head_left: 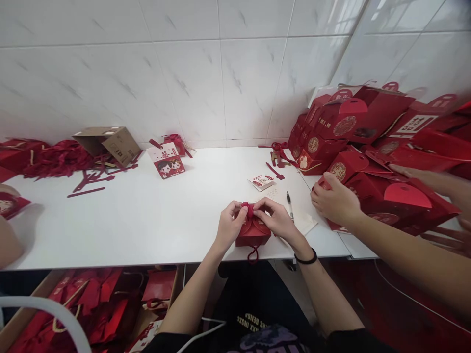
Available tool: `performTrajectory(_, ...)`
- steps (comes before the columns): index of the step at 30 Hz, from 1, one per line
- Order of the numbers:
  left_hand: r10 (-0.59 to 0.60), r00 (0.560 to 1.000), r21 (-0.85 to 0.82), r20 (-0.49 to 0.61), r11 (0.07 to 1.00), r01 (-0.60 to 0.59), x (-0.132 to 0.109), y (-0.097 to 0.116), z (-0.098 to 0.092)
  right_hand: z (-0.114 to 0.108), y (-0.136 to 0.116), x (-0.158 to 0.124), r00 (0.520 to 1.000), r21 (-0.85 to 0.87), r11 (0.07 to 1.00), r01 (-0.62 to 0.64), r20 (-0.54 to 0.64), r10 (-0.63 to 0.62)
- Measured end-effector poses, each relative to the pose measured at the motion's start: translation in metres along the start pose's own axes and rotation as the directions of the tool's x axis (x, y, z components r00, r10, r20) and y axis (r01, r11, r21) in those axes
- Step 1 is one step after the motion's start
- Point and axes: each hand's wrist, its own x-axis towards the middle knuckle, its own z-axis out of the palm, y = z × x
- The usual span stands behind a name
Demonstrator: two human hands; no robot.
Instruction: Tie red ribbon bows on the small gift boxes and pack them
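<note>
A small red gift box [253, 238] stands at the table's front edge, right before me. On its top sits a dark red ribbon bow [249, 210]. My left hand [232, 223] pinches the bow's left side between thumb and fingers. From the right, my right hand [274, 218] pinches the other side of the same ribbon. A red cord loop [253, 254] hangs from the box's front over the edge. The knot itself is partly hidden by my fingertips.
A pen [289, 205] and a small printed card [262, 181] lie to the right. Beyond, a co-worker's hands [336, 198] touch stacked red boxes [346, 125]. Leftward are a cardboard box [112, 142], ribbon strips [86, 192] and a picture card [169, 164]. A carton below holds red bags [91, 304].
</note>
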Motion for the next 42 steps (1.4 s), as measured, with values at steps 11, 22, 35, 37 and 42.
performTrajectory(11, 0.008, 1.0, -0.015, -0.027, 1.0, -0.008, 0.0004, -0.0073, 0.0007, -0.0009, -0.0062, -0.0015, 0.999, -0.059, 0.998, 0.028, 0.033, -0.026)
performTrajectory(22, -0.038, 0.999, -0.082, 0.03, 0.996, 0.041, 0.0027, -0.0089, -0.0001, 0.0032, -0.0074, -0.0013, 0.997, -0.128, 0.989, 0.077, -0.008, -0.079)
performTrajectory(35, 0.146, 0.977, -0.076, 0.156, 0.988, -0.136, 0.0023, -0.0038, -0.0073, 0.0013, -0.005, -0.0024, 0.996, -0.126, 0.989, 0.083, -0.031, -0.087)
performTrajectory(37, 0.156, 0.974, -0.046, 0.165, 0.987, -0.151, 0.0016, -0.0036, -0.0076, 0.0017, -0.0056, -0.0021, 0.996, -0.131, 0.988, 0.079, -0.034, -0.084)
performTrajectory(42, 0.11, 0.99, 0.072, 0.09, 0.991, -0.116, 0.0017, -0.0018, -0.0035, 0.0021, -0.0056, -0.0015, 0.996, -0.117, 0.991, 0.066, -0.044, -0.071)
